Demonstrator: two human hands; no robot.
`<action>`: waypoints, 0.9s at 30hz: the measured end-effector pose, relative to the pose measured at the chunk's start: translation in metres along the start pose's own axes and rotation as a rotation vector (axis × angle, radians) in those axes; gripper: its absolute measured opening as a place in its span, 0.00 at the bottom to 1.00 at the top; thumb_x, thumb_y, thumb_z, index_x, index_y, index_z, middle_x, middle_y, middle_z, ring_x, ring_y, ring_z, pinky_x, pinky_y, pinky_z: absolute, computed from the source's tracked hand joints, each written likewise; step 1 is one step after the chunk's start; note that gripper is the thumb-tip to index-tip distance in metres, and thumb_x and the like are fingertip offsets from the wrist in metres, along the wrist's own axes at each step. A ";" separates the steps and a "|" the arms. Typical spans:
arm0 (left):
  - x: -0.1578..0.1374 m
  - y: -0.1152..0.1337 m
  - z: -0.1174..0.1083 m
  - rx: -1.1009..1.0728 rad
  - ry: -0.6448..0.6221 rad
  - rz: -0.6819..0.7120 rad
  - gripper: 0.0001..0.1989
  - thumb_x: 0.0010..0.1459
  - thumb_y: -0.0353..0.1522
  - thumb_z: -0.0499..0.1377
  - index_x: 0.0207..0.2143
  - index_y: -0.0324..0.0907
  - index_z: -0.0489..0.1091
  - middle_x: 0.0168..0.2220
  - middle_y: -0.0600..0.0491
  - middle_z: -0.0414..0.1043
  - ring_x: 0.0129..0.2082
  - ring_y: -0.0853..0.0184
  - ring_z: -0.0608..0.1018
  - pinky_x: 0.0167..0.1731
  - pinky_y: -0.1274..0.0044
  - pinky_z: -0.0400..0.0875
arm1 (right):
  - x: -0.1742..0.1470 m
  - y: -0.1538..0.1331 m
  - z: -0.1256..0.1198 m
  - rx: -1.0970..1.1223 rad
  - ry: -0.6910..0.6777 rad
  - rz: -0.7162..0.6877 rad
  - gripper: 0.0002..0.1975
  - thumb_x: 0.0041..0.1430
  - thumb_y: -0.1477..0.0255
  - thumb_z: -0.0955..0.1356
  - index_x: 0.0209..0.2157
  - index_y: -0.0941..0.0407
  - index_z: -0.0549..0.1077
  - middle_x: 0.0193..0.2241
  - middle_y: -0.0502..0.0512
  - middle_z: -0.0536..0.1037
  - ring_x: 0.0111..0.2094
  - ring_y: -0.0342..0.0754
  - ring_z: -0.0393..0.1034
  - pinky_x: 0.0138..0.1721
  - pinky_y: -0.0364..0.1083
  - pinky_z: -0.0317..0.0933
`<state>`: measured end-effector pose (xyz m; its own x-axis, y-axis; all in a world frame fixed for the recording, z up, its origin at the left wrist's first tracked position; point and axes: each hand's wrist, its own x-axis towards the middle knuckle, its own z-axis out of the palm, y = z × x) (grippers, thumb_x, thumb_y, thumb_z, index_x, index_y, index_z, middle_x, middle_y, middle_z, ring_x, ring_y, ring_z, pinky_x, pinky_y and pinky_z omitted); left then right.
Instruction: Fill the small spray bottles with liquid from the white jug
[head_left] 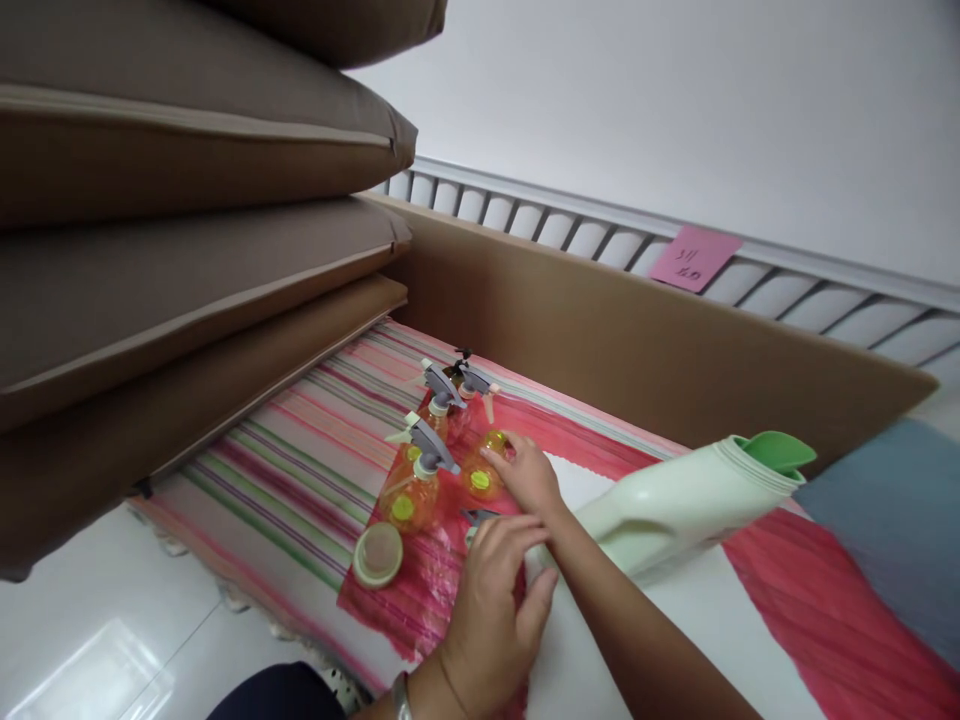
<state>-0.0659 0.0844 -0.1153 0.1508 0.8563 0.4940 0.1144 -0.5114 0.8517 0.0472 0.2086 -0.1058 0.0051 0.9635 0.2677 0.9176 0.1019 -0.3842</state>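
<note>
Your right hand (531, 480) has its fingers pinching the neck of a round, transparent orange plastic bottle (480, 479) at 12 o'clock from your left hand (489, 590). Your left fingers curl beside a grey trigger sprayer (478, 517); their grip cannot be determined.
</note>
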 end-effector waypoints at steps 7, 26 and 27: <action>0.004 0.003 -0.002 -0.146 0.018 -0.171 0.09 0.60 0.31 0.52 0.39 0.42 0.71 0.38 0.49 0.72 0.40 0.63 0.72 0.42 0.71 0.66 | 0.000 0.001 -0.006 -0.072 -0.019 0.030 0.19 0.53 0.59 0.65 0.44 0.54 0.71 0.38 0.57 0.76 0.39 0.52 0.69 0.38 0.46 0.60; 0.013 -0.006 0.001 -0.177 0.022 -0.197 0.10 0.59 0.32 0.52 0.39 0.44 0.72 0.36 0.51 0.73 0.39 0.64 0.73 0.41 0.73 0.65 | 0.003 -0.015 -0.011 -0.152 -0.048 -0.001 0.13 0.55 0.61 0.64 0.39 0.53 0.71 0.38 0.56 0.76 0.39 0.51 0.70 0.36 0.45 0.58; 0.013 -0.006 0.001 -0.180 0.019 -0.199 0.10 0.59 0.32 0.52 0.39 0.44 0.72 0.36 0.51 0.73 0.39 0.64 0.73 0.41 0.74 0.65 | 0.003 -0.015 -0.011 -0.149 -0.049 -0.001 0.13 0.54 0.62 0.65 0.39 0.53 0.71 0.38 0.56 0.76 0.39 0.52 0.70 0.36 0.46 0.58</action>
<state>-0.0634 0.0987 -0.1136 0.1247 0.9406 0.3159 -0.0367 -0.3138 0.9488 0.0376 0.2072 -0.0897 -0.0115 0.9747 0.2230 0.9664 0.0681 -0.2479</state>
